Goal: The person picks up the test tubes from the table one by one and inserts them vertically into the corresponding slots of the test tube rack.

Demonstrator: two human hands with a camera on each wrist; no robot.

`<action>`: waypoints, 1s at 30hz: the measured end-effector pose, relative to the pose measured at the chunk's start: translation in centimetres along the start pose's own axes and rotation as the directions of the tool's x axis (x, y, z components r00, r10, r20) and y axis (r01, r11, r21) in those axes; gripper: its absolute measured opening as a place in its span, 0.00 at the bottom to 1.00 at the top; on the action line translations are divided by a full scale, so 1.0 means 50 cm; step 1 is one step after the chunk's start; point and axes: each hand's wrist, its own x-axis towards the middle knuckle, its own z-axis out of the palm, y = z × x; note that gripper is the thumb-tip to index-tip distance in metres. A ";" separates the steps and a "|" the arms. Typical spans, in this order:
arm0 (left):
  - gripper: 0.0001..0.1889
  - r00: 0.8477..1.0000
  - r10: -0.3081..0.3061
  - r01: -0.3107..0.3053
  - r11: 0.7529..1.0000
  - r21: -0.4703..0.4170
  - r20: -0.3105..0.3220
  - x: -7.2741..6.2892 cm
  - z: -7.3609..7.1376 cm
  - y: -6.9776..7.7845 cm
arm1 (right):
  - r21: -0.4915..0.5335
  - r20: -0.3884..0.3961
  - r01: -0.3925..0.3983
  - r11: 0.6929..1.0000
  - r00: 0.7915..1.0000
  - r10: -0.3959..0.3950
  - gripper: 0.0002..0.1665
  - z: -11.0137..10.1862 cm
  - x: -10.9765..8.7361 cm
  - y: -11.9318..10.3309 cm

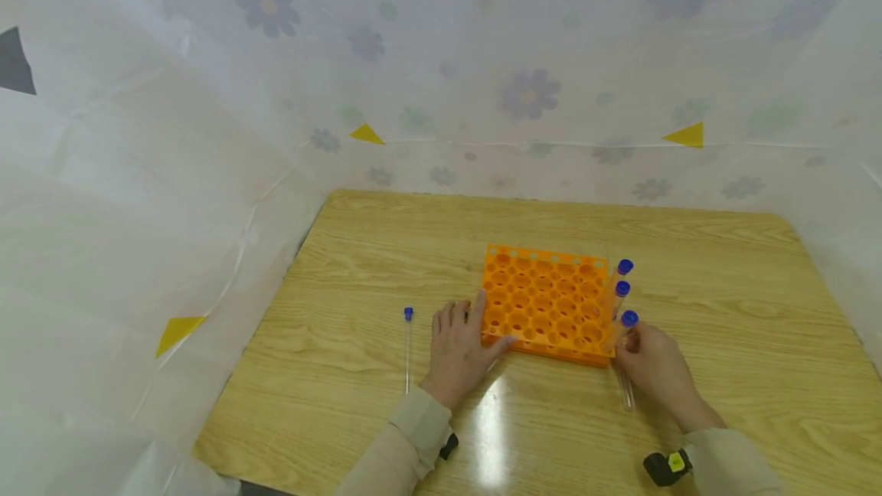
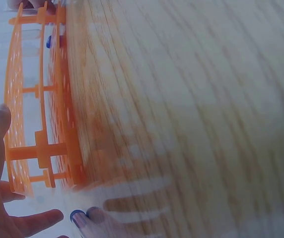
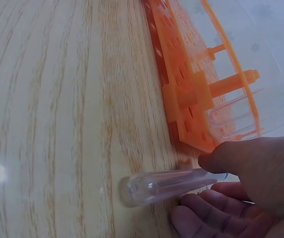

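An orange test tube rack (image 1: 544,301) stands on the table. My left hand (image 1: 460,347) rests against its front left corner, thumb along the front edge and fingers fairly straight at the left side. By the rack's front right corner, my right hand (image 1: 658,366) pinches a clear test tube (image 3: 167,186) between thumb and fingers. Its rounded bottom end points toward the near side of the table, low over the wood. Blue caps (image 1: 625,266) stick up along the rack's right side; which belongs to the pinched tube I cannot tell.
Another clear tube with a blue cap (image 1: 409,314) lies on the wooden table (image 1: 551,220), left of my left hand. White sheeting with a flower print (image 1: 530,94) and yellow triangles (image 1: 684,135) surrounds the table at the back and sides.
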 end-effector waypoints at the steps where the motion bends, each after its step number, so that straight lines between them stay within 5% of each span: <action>1: 0.47 1.000 -0.002 0.002 1.000 -0.001 0.004 0.000 0.000 0.000 | -0.004 0.002 -0.002 1.000 1.000 0.002 0.11 0.000 0.000 -0.001; 30: 0.47 0.999 0.012 -0.013 1.000 -0.023 -0.036 0.000 0.001 0.000 | 0.021 0.046 -0.053 0.998 0.998 0.052 0.09 -0.008 -0.001 -0.009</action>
